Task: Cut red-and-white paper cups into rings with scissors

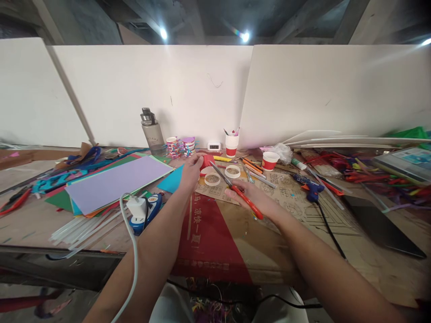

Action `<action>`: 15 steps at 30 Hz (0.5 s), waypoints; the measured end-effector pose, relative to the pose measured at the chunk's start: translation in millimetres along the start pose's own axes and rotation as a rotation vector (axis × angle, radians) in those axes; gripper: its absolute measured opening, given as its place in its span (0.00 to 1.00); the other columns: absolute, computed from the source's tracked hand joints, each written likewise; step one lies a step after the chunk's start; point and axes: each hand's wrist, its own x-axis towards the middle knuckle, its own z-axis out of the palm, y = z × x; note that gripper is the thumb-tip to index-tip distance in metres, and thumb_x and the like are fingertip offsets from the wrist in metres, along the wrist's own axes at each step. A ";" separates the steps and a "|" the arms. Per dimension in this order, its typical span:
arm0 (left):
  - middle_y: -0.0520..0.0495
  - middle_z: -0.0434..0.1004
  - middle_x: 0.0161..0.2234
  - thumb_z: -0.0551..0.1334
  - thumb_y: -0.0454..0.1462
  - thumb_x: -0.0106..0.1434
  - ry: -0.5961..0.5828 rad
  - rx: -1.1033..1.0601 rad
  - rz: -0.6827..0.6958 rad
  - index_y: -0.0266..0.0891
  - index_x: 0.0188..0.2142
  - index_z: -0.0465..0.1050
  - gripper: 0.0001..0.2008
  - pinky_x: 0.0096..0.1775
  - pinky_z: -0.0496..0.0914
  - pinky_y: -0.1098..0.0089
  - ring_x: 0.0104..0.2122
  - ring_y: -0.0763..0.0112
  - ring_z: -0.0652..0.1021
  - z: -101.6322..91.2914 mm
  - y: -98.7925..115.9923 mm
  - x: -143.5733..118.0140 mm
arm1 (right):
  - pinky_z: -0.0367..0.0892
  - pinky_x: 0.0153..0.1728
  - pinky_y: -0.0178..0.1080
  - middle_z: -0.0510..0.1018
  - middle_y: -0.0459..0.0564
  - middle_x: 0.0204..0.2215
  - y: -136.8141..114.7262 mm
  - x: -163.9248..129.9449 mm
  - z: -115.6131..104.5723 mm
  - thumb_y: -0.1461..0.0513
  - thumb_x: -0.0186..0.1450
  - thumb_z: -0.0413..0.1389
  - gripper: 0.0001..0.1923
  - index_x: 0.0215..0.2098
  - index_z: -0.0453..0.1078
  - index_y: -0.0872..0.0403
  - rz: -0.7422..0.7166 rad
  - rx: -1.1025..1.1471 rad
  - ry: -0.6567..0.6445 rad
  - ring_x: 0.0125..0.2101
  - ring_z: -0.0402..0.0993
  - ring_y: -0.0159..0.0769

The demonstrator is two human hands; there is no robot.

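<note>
My left hand (191, 174) is closed on a red paper cup piece (208, 160), which it holds up over the cardboard. In my right hand (252, 197) are scissors (243, 197) with red-orange handles; their metal blades point up and left, with the tips close to the red piece. Whether the blades touch it I cannot tell. Just below and right of the piece lie two white paper rings, one nearer (212, 179) and one farther back (232, 171). Printed cardboard (218, 233) covers the table beneath my hands.
Coloured paper sheets (117, 181) and a blue power strip (150, 213) are at left. A bottle (153, 134), two decorated cups and a stack of cups (232, 146) stand behind. Rightward are a red-and-white cup (270, 161), a blue glue gun (312, 190) and a black slab (384, 226).
</note>
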 end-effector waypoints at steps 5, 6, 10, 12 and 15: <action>0.50 0.76 0.32 0.63 0.42 0.56 -0.117 -0.015 -0.032 0.40 0.31 0.76 0.08 0.37 0.68 0.69 0.34 0.68 0.73 -5.0 1.7 1.0 | 0.64 0.39 0.40 0.73 0.45 0.31 10.3 1.9 -0.8 0.45 0.67 0.55 0.19 0.38 0.69 0.52 -0.073 -0.174 -0.013 0.34 0.68 0.38; 0.50 0.76 0.34 0.63 0.41 0.55 -0.122 -0.027 -0.039 0.40 0.33 0.76 0.08 0.38 0.68 0.69 0.35 0.68 0.74 -5.9 1.5 1.3 | 0.65 0.40 0.41 0.74 0.46 0.32 10.3 1.7 -1.2 0.45 0.67 0.55 0.19 0.39 0.69 0.52 -0.064 -0.184 -0.018 0.35 0.69 0.39; 0.51 0.75 0.38 0.66 0.36 0.49 -0.037 -0.137 -0.021 0.42 0.37 0.73 0.13 0.41 0.69 0.70 0.38 0.70 0.74 -6.1 -0.7 2.4 | 0.66 0.40 0.41 0.76 0.47 0.33 2.7 -1.0 -3.3 0.45 0.67 0.54 0.20 0.44 0.71 0.52 -0.062 -0.119 -0.032 0.37 0.70 0.41; 0.51 0.75 0.37 0.70 0.34 0.45 0.014 -0.215 -0.026 0.41 0.36 0.70 0.17 0.42 0.69 0.71 0.38 0.72 0.74 -4.1 -1.6 2.7 | 0.66 0.38 0.40 0.75 0.46 0.32 -1.7 -2.6 -4.2 0.44 0.66 0.55 0.20 0.43 0.71 0.51 -0.061 -0.082 -0.016 0.35 0.69 0.40; 0.50 0.76 0.36 0.75 0.35 0.40 0.033 -0.313 -0.074 0.39 0.32 0.69 0.21 0.42 0.70 0.69 0.37 0.72 0.76 -0.9 -1.7 2.1 | 0.64 0.32 0.38 0.70 0.43 0.26 -2.7 -3.4 -4.3 0.42 0.65 0.56 0.21 0.36 0.68 0.51 -0.033 -0.059 -0.004 0.28 0.65 0.35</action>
